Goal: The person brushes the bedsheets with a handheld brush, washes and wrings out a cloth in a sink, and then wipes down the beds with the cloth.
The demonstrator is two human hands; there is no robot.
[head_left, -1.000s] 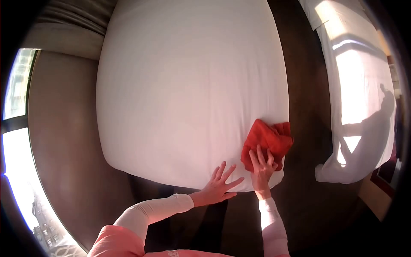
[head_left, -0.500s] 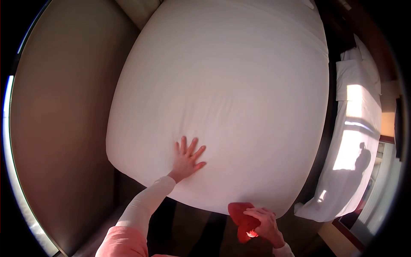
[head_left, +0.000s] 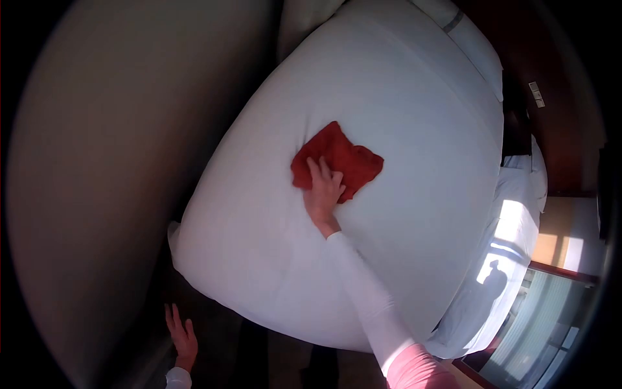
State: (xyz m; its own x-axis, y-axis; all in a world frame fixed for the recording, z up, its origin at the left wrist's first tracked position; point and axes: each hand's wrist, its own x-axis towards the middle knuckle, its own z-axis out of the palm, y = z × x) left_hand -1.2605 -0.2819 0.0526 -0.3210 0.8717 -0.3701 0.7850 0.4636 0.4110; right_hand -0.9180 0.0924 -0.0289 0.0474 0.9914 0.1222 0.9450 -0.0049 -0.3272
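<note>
A red cloth [head_left: 350,165] lies spread on the white sheet of a bed [head_left: 389,253]. My right hand [head_left: 322,194] rests on the cloth's lower left part, its fingers apart and pressing flat on it, the arm stretched over the bed. Off the bed's lower left corner, my left hand [head_left: 182,337] hangs in the air above the dark floor. Its fingers are spread and it holds nothing.
A second bed [head_left: 483,301] with white linen stands at the right, partly sunlit. Pillows [head_left: 470,45] lie at the top of the near bed. A large brown surface [head_left: 129,129] fills the left side.
My right hand has moved from the bed's lower edge up to its middle, taking the red cloth along. My left hand has left the sheet and moved down and left. The view has turned.
</note>
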